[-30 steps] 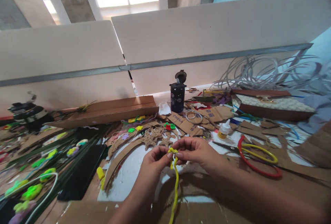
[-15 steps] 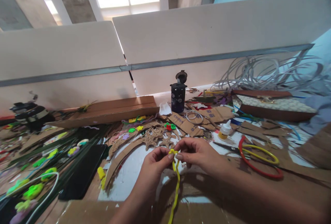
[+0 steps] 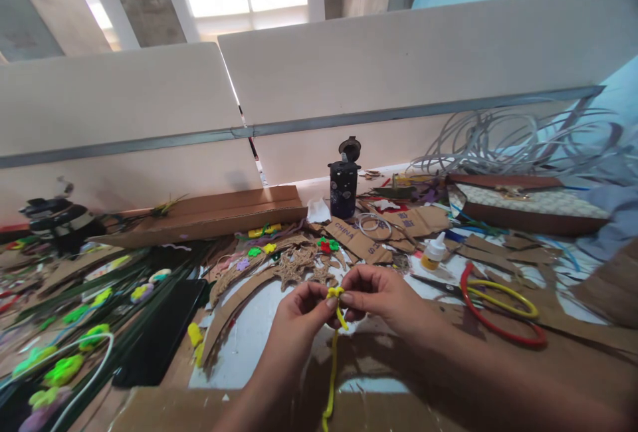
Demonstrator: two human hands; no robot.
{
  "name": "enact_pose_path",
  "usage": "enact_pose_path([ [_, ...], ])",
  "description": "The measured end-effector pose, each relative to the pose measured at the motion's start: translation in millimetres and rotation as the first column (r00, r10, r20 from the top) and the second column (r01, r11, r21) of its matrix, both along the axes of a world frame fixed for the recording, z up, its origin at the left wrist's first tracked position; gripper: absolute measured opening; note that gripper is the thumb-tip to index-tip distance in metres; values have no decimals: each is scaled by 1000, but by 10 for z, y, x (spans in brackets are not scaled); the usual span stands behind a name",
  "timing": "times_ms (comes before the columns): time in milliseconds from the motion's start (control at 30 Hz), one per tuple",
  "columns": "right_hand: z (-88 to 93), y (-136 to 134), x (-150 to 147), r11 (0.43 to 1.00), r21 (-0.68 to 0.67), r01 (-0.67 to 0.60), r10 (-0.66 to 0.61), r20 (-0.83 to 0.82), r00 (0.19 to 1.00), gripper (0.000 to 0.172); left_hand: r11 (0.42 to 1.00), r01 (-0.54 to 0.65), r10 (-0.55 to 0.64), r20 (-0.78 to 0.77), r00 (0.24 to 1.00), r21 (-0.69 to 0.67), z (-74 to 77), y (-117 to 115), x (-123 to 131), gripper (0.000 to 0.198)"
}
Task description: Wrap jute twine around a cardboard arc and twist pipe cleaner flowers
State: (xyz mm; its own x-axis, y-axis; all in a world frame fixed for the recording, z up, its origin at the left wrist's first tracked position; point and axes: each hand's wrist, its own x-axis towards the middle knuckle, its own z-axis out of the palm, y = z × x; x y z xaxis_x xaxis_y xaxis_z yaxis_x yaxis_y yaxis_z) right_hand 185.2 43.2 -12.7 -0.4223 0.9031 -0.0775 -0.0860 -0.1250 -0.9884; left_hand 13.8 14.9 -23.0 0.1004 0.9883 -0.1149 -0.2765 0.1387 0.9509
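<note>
Both my hands meet over the middle of the cluttered work table. My left hand [image 3: 299,319] pinches the twisted top of a yellow pipe cleaner [image 3: 331,379] between thumb and fingers. My right hand [image 3: 381,296] pinches the same yellow knot from the right side. The loose tail of the pipe cleaner hangs down toward me over brown cardboard [image 3: 379,365]. Jute-wrapped star shapes [image 3: 299,264] lie just beyond my fingers.
A black bottle [image 3: 343,187] stands at the back centre. A small glue bottle [image 3: 432,250], red and yellow rings [image 3: 498,309], a black phone [image 3: 162,329], cardboard scraps, green stems with felt flowers [image 3: 62,369] and a patterned box [image 3: 528,206] crowd the table. Grey hoops pile at back right.
The hanging yellow strands have drawn together into one thinner tail. My hands stay in the same spot, fingers still working the knot.
</note>
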Motion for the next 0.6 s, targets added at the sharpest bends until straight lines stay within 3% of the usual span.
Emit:
enact_pose_path([
  [300,-20,-27,-15,999,28,41,-42,28,999,24,998,-16,22,-114,993,53,125,-54,2,33],
  [600,-41,-49,-37,993,38,114,-116,63,991,21,981,-105,142,-232,962,165,-3,-48,5,22],
])
